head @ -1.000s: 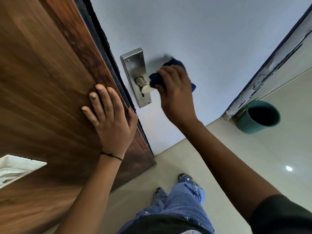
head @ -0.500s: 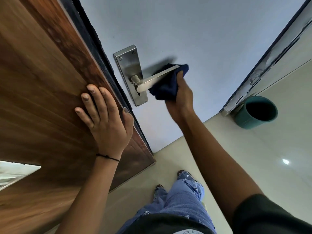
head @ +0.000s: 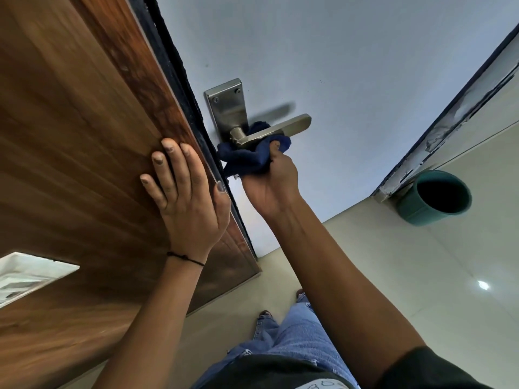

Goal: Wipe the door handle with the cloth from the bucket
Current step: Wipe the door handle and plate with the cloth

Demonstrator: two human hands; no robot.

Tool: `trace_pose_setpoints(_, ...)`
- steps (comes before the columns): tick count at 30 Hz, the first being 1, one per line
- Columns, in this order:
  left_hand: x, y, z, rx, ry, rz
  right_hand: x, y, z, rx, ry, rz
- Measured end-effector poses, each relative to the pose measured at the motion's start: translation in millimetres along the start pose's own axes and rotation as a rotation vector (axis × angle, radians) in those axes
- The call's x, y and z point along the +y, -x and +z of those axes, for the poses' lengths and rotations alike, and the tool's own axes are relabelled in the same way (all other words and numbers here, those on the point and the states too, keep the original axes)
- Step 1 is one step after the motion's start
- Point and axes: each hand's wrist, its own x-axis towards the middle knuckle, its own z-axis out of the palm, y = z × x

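The brushed silver metal lever door handle (head: 276, 130) juts out from a tall rectangular steel backplate (head: 228, 108) fixed with two screws near its top corners; the plate sits on the pale blue-grey door face (head: 337, 66), close to the door's black edge strip (head: 179, 77). The lever is flat and straight with a squared tip, its neck bending into a short round collar at the plate; a blurred dark shadow lies on the door just above it. The dark navy blue cloth (head: 247, 157), soft and bunched into folds, is pressed up against the underside of the lever near the collar, with a small tuft showing above the lever too; it hides the lower part of the backplate. The right hand (head: 272, 181) grips the cloth from below, fingers closed around the bundle, one fingertip showing at the lever's lower edge; whether that finger touches the metal itself is hard to say. The left hand (head: 185, 192) lies flat and open on the brown wood-grain panel (head: 70, 136), fingers spread, thumb at the black strip; a thin black cord circles the wrist. The round teal bucket (head: 436, 197) stands on the cream tiled floor (head: 421, 276), well to the right of the handle, tight against a chipped white door frame (head: 449, 108).
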Motion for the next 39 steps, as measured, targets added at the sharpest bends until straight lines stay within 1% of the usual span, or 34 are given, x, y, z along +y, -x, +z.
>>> trace_pose_setpoints(2, -0.1, 0.0, -0.6, -0.006, -0.006, 0.001, 2.4, 1.2, 0.4, 0.040, 0.056, 0.061)
trace_pose_setpoints(3, -0.5, 0.0, -1.0, -0.008, -0.009, 0.001, 4.1, 1.5, 0.0, 0.035, 0.066, 0.064)
trace_pose_setpoints(6, -1.0, 0.1, -2.0, -0.017, -0.013, 0.003, 10.9, -1.3, -4.7, -0.032, -0.093, 0.092)
trace_pose_setpoints(9, -1.8, 0.3, -1.9, -0.016, -0.009, 0.011, 7.9, -11.1, -6.5, 0.063, -0.153, 0.136)
trace_pose_setpoints(11, -2.2, 0.4, -1.9, -0.013, -0.007, 0.013, 2.6, -15.6, -8.5, 0.072, -0.150, 0.199)
trace_pose_setpoints(13, -2.8, 1.2, -1.8, -0.014, -0.006, 0.013, -1.6, -11.5, -9.4, 0.056, -0.103, 0.192)
trace_pose_setpoints(16, -3.4, 1.5, -1.4, -0.022, -0.014, 0.017, -3.8, -6.6, -8.8, 0.069, -0.121, 0.153)
trace_pose_setpoints(21, -4.1, 2.0, -1.2, -0.018, -0.030, 0.016, -4.1, 0.5, -8.7, 0.152, 0.062, 0.163)
trace_pose_setpoints(22, -4.1, 1.9, -1.1, -0.016, -0.032, 0.014, -5.7, 0.5, -11.7, 0.139, 0.087, 0.167)
trace_pose_setpoints(24, -4.3, 1.2, -0.7, -0.010, -0.037, 0.018, -7.1, 3.4, -15.3, 0.082, 0.044, 0.188)
trace_pose_setpoints(28, -4.6, 2.0, 0.9, -0.013, -0.059, 0.028, -16.8, 4.7, -33.5, 0.107, 0.084, 0.160)
trace_pose_setpoints(31, -2.5, 2.6, 2.1, -0.015, -0.100, 0.012, -32.6, 10.1, -43.6, 0.088, 0.146, 0.089)
trace_pose_setpoints(33, -0.9, 1.2, 2.0, -0.019, -0.114, -0.001, -45.2, 17.7, -46.3, 0.075, 0.242, 0.075)
trace_pose_setpoints(35, 3.7, -0.3, 0.4, -0.027, -0.085, -0.036, -57.8, 23.0, -50.3, 0.071, 0.291, 0.068)
trace_pose_setpoints(37, 13.1, 1.6, -2.5, -0.042, 0.006, -0.088, -71.4, 31.4, -54.4, 0.073, 0.356, 0.042)
trace_pose_setpoints(39, 28.8, 3.5, -3.4, -0.050, 0.120, -0.050, -84.3, 42.8, -54.2, 0.064, 0.441, -0.011)
